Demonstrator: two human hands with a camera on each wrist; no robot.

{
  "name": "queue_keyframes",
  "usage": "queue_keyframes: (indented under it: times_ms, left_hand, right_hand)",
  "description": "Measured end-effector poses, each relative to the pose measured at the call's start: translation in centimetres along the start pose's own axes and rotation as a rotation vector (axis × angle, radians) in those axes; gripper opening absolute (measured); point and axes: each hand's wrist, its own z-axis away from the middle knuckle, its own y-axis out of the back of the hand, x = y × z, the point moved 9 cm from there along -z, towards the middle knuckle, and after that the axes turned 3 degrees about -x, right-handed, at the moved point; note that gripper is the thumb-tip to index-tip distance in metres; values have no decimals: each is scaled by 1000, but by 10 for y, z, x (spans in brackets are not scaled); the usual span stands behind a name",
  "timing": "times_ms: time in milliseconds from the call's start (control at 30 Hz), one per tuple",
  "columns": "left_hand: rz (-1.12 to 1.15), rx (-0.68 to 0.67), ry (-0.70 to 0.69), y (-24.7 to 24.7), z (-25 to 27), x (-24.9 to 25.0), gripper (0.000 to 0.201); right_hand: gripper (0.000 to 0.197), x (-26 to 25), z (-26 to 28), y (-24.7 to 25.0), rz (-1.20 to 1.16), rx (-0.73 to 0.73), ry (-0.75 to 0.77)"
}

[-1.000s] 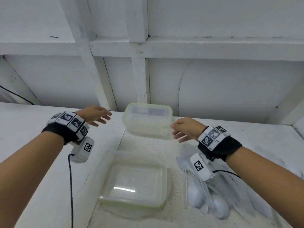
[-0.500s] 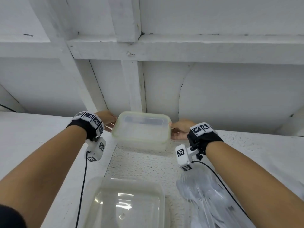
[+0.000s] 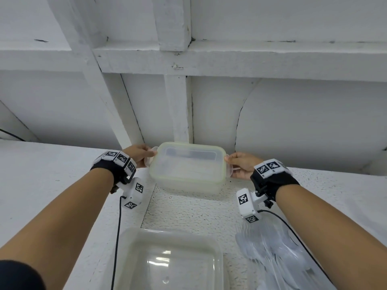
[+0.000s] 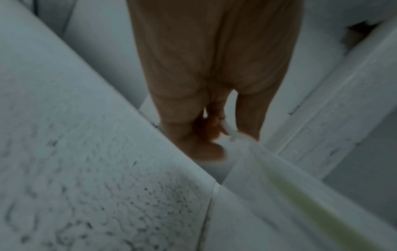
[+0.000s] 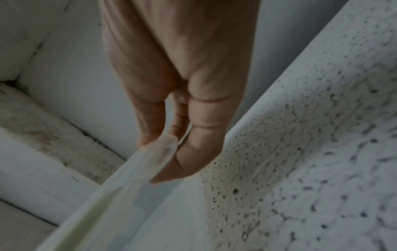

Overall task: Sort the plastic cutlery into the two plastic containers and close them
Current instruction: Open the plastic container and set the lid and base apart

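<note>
A lidded translucent container with a green-tinted rim [image 3: 188, 167] stands at the back of the white counter, against the wall. My left hand [image 3: 144, 154] pinches the lid's clip tab on its left end [image 4: 233, 135]. My right hand [image 3: 236, 164] pinches the clip tab on its right end [image 5: 166, 149]. A second clear container [image 3: 169, 262] sits nearer me, low in the head view. A pile of clear plastic cutlery [image 3: 278, 254] lies to its right, partly under my right forearm.
White wooden beams and wall panels [image 3: 176, 109] rise directly behind the far container. The textured white counter [image 3: 194, 212] stretches between the two containers. Black cables [image 3: 118, 225] run from both wrist cameras along the counter.
Both hands reached forward from mid-air to the far container's ends and now pinch its side clips. The head view tilted up, pushing the near container and cutlery toward the bottom edge.
</note>
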Motion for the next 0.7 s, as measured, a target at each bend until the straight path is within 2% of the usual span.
queue_keyframes:
  times_ms: [167,300,400,467,600,700]
  left_hand:
    - [-159,24,38,8,2,-2,22]
    - [-361,159,73,21,6,-5,45]
    - [-293,180,158,22,18,-15,58]
    - [-243,126,197,21,30,-22,57]
    - [-90,-53,267,15,50,-40,39]
    - [-52,-162,287,0,59,-50,26]
  right_hand:
    - [19,1,0,1,15,31,12]
    - [12,1,3,0,57,71,19]
    - [10,13,12,-12,136,14,-60]
    - [15,24,18,-21,185,-48,-115]
    - [21,39,33,-40,246,-182,-193]
    - [21,43,37,-51,284,-218,-203]
